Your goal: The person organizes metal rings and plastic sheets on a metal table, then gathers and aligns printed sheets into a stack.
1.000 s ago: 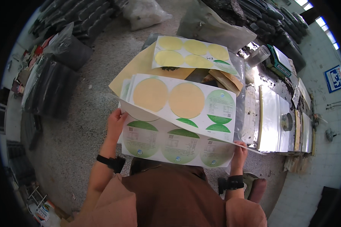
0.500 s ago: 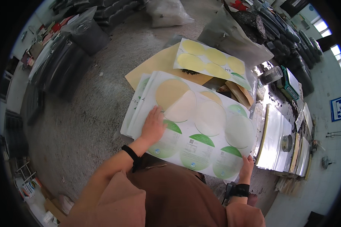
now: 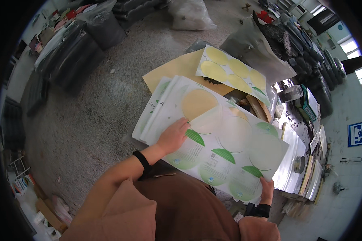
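A stack of white printed sticker sheets lies across my front, with round labels, green bands and fine print. My left hand rests on the top of it, toward the left, fingers stretched over the paper. At the lower right edge, my right hand pinches the top sheet, thumb above and the other fingers mostly hidden beneath. That sheet bows at its right end. Pale tan and white circles show on its upper half. Beyond the stack, a sheet of yellow round stickers lies over brown paper.
Grey plastic bags stand beyond the papers. At right are a clear jar, a green box and a shiny metal tray with a round tin. Dark wrapped bundles are piled at far left on the rough grey floor.
The view has shifted, so most things sit farther right. My right hand has moved outward with the top sheet's edge, and that sheet's right end now bows more.
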The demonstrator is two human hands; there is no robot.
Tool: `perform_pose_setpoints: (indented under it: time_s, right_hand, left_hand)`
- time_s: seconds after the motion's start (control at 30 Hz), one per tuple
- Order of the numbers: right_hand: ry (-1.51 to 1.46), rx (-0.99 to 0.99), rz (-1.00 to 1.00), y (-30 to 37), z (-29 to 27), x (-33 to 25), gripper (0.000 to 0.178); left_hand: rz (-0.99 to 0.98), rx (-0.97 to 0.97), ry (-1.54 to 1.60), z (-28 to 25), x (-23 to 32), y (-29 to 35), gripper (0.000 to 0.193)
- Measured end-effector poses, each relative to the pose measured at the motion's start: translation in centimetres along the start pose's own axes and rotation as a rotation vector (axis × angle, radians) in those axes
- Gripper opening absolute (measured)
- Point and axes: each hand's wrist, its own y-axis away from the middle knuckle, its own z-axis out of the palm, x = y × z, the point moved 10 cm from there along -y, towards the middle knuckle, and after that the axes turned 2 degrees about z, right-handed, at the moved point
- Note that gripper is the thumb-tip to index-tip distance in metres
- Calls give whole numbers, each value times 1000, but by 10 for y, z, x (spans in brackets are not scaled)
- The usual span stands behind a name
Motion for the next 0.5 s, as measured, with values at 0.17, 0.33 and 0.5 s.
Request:
perform_pose_setpoints:
  time_s: [0.17,0.33,0.5]
  right_hand:
    - [-236,72,18,20,-50,17,29]
    - [-329,80,24,36,-42,15,29]
    - [-285,102,72,31,-36,38,28]
  left_hand:
    - [-178,95,205,-17,-27,6,41]
    - [-499,105,766,7,-91,15,37]
    - [-767,-72,1100,23,-77,10,36]
